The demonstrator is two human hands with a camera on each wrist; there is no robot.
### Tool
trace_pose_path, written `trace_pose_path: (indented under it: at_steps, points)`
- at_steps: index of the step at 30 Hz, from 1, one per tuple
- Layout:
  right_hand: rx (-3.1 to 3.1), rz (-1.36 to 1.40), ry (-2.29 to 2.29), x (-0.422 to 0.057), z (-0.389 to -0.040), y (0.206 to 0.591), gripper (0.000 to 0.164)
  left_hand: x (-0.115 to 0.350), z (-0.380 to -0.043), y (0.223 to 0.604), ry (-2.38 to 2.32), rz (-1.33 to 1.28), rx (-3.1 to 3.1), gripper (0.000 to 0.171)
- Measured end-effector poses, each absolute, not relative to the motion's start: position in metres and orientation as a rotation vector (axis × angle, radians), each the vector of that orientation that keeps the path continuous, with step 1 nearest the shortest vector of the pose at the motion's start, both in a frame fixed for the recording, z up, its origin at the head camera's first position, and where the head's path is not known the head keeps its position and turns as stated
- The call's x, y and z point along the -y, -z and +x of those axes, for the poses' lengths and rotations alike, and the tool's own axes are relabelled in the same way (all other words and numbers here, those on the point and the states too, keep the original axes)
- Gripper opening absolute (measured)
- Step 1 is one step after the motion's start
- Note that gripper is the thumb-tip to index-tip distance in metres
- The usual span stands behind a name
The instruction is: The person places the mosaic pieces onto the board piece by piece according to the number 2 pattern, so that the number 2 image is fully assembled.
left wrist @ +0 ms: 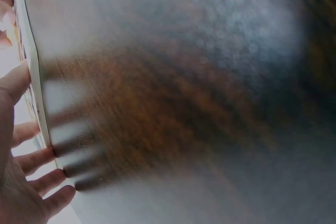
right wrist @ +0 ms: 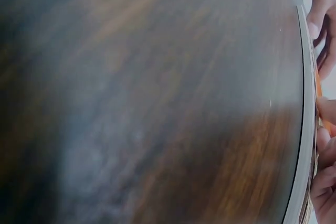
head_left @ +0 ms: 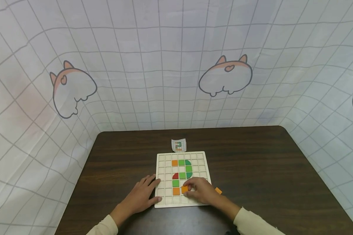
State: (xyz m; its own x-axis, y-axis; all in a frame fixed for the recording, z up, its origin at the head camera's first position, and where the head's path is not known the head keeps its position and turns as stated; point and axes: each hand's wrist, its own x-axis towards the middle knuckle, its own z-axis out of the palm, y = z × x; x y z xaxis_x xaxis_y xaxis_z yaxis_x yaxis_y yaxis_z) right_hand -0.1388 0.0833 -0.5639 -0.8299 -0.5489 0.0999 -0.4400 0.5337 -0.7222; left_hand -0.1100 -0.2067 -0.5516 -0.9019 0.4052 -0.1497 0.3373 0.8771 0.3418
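Observation:
A cream grid board (head_left: 165,202) lies on the dark wooden table, bearing flat coloured tiles in a curved pattern. My right hand (head_left: 202,191) pinches an orange square tile (head_left: 184,189) between thumb and fingers, just right of another orange tile (head_left: 176,191) set in the board. Above that one come a light green tile (head_left: 175,183) and a red quarter-round tile (head_left: 175,176). With fingers spread, my left hand (head_left: 141,195) rests at the board's left edge; in the left wrist view its fingertips (left wrist: 46,182) reach along that edge.
A loose orange tile (head_left: 218,190) lies on the table, right of the board behind my right hand. Beyond the board's far edge is a small printed pattern card (head_left: 178,145). A white gridded curtain (head_left: 170,98) surrounds the table's back and sides.

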Motion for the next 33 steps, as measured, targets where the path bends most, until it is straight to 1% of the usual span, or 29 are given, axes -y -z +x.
trace_pose_path:
  at_steps: [9, 27, 33]
  points:
    - [-2.685, -0.934, 1.122, -0.0793, -0.1372, 0.565, 0.02, 0.2069, -0.1101, 0.5523, -0.454, 0.56, -2.825, 0.071]
    - [-2.742, -0.906, 1.06, -0.0778, -0.1356, 0.5628, 0.016, 0.2086, -0.1101, 0.5534, -0.443, 0.587, -2.836, 0.071]
    - [-2.703, -0.935, 1.055, -0.0791, -0.1377, 0.562, 0.017, 0.2085, -0.1102, 0.5537, -0.439, 0.586, -2.835, 0.071]
